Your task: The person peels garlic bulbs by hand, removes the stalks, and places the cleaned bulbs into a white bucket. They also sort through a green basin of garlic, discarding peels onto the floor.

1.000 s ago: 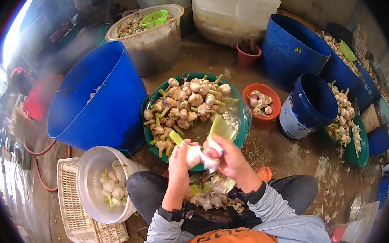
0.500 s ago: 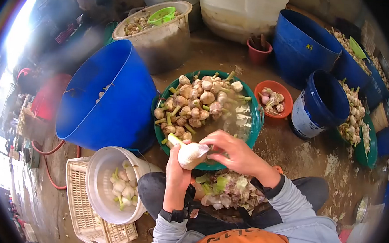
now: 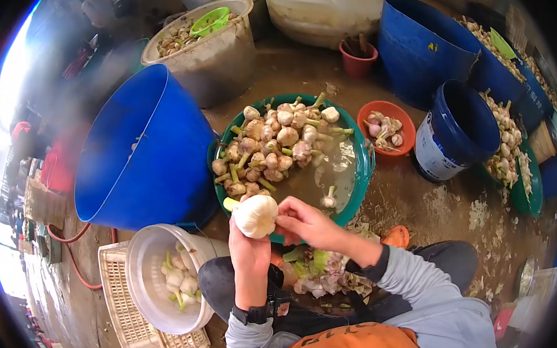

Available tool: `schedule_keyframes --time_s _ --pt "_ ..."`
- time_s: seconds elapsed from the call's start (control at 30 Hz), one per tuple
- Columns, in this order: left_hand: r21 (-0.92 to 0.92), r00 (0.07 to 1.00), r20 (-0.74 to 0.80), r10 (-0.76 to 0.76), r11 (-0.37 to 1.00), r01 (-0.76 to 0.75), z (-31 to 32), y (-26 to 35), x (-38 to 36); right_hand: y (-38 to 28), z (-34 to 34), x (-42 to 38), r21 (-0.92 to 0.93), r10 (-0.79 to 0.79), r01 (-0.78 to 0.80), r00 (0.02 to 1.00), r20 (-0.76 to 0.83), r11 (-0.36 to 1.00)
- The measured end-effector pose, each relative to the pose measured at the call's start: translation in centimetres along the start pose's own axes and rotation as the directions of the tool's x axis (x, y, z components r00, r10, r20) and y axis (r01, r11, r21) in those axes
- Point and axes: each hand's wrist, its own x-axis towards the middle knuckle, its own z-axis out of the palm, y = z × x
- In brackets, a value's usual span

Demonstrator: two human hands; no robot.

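A large white garlic bulb [image 3: 257, 217] with a short green stem rests in my left hand [image 3: 248, 258], whose fingers curl round it from below. My right hand [image 3: 310, 227] meets the bulb's right edge with thumb and fingers pinched together; whether they grip a bit of skin is too small to tell. Just beyond both hands stands a round green tub [image 3: 361, 201], holding heaped unpeeled garlic [image 3: 274, 135] and murky water. One small bulb [image 3: 329, 197] sits in its right part. Peeled skins and leaf scraps [image 3: 330, 273] lie below my right forearm.
To the left are a tall blue tub [image 3: 133, 146], a white bucket [image 3: 141, 280] with cleaned bulbs and a cream plastic basket [image 3: 131, 305]. An orange bowl [image 3: 389, 110] with garlic and a dark blue bucket [image 3: 443, 136] stand at right. More tubs line the back.
The bulb has turned from side-on to show its rounded face, and the loose skin at its right end no longer shows. My right fingers have closed in. The whole view has shifted slightly.
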Motion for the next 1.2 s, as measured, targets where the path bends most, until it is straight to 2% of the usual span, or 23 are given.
schedule_keyframes --time_s 0.03,0.1,0.17,0.2,0.27,0.3,0.33,0.37,0.4,0.43,0.47,0.5,0.57,0.63,0.67,0.7,0.73,0.8,0.87,0.93,1.03,1.1,1.2 --pt "-0.001 0.999 -0.001 0.040 0.999 -0.040 -0.1 0.0 0.3 -0.2 0.5 0.8 0.040 0.016 -0.015 0.999 -0.031 0.999" --pt "0.003 0.994 -0.027 0.104 0.995 -0.104 -0.9 0.3 0.9 -0.5 1.4 0.9 -0.159 -0.103 0.100 0.995 -0.012 0.982" --pt "0.006 0.972 -0.125 0.198 0.980 -0.198 -1.2 1.1 1.2 -0.5 2.3 -0.3 -0.233 -0.201 0.246 0.959 0.201 0.941" --pt "0.024 0.949 -0.185 0.254 0.967 -0.254 -1.2 1.6 1.3 -0.4 2.0 -1.1 -0.307 -0.145 0.283 0.903 0.403 0.909" --pt "-0.045 0.925 -0.141 0.352 0.932 -0.361 -2.1 3.1 1.2 5.0 0.6 -2.4 -0.469 -0.008 0.339 0.817 0.576 0.816" --pt "0.019 0.892 0.032 0.451 0.892 -0.452 -1.9 4.8 0.1 7.5 -1.5 -2.7 -0.675 0.101 0.363 0.833 0.544 0.643" --pt "0.148 0.860 -0.020 0.510 0.852 -0.502 -0.7 6.7 -1.3 9.7 -4.0 -2.6 -0.828 0.200 0.373 0.851 0.485 0.418" --pt "0.391 0.794 -0.081 0.602 0.752 -0.530 -0.6 9.2 -3.0 10.9 -6.8 -1.1 -0.879 0.149 0.289 0.919 0.366 0.380" --pt "0.616 0.715 -0.142 0.684 0.626 -0.477 -0.5 11.7 -4.8 11.3 -9.2 0.7 -0.929 0.057 0.081 0.992 0.109 0.361" --pt "0.899 0.577 0.032 0.816 0.229 -0.373 -2.9 14.5 -5.8 12.4 -12.2 2.5 -0.955 -0.124 -0.062 0.987 -0.102 0.292" --pt "0.960 0.468 0.277 0.839 -0.224 -0.165 -4.7 16.8 -6.7 13.8 -14.6 4.0 -0.894 -0.125 -0.271 0.934 -0.334 0.358" --pt "0.958 0.415 0.283 0.865 -0.231 -0.172 -3.7 16.8 -6.7 16.6 -16.0 4.4 -0.828 -0.219 -0.381 0.840 -0.496 0.411" --pt "0.950 0.290 0.290 0.912 -0.238 -0.201 -1.4 15.6 -6.8 20.5 -15.4 5.5 -0.626 0.261 -0.703 0.709 -0.655 0.337" --pt "0.894 0.628 0.199 0.752 0.124 -0.431 -1.6 12.3 -5.8 25.2 -13.3 6.8 -0.686 0.206 -0.552 0.827 -0.524 0.474" --pt "0.959 0.746 0.274 0.607 -0.114 -0.259 2.3 9.6 -5.4 29.6 -13.4 8.2 -0.348 0.401 -0.525 0.838 -0.369 0.777" --pt "0.907 0.832 0.396 0.388 -0.022 -0.421 3.1 7.3 -4.1 27.0 -11.3 7.5 0.074 0.423 -0.424 0.843 -0.333 0.903" --pt "0.939 0.946 0.294 0.136 0.146 -0.313 3.5 5.2 -3.1 21.5 -9.3 7.3 0.218 0.468 -0.423 0.853 -0.232 0.879" --pt "0.832 0.884 0.467 -0.010 -0.334 -0.443 4.2 2.0 -1.7 13.6 -6.1 6.1 0.320 0.239 -0.181 0.959 -0.152 0.930" --pt "0.765 0.839 0.543 0.038 -0.434 -0.475 4.2 -0.5 -0.9 5.5 -3.8 3.4 0.505 0.100 -0.047 0.992 -0.078 0.862" --pt "0.762 0.805 0.588 0.079 -0.387 -0.519 4.9 -1.6 -0.5 2.5 -2.7 1.5 0.572 -0.008 0.028 0.999 -0.038 0.820" --pt "0.750 0.760 0.637 0.127 -0.331 -0.573 5.1 -2.3 -1.4 2.1 -3.2 -0.2 0.129 -0.107 0.126 0.984 -0.144 0.984" --pt "0.670 0.691 0.713 0.120 -0.405 -0.622 5.2 -2.8 -1.6 1.7 -4.0 -1.6 -0.332 -0.152 0.062 0.956 -0.250 0.941" --pt "0.578 0.622 0.779 0.072 -0.466 -0.670 5.7 -3.6 -1.9 -1.2 -4.3 -3.5 -0.433 -0.058 -0.077 0.955 -0.290 0.898"
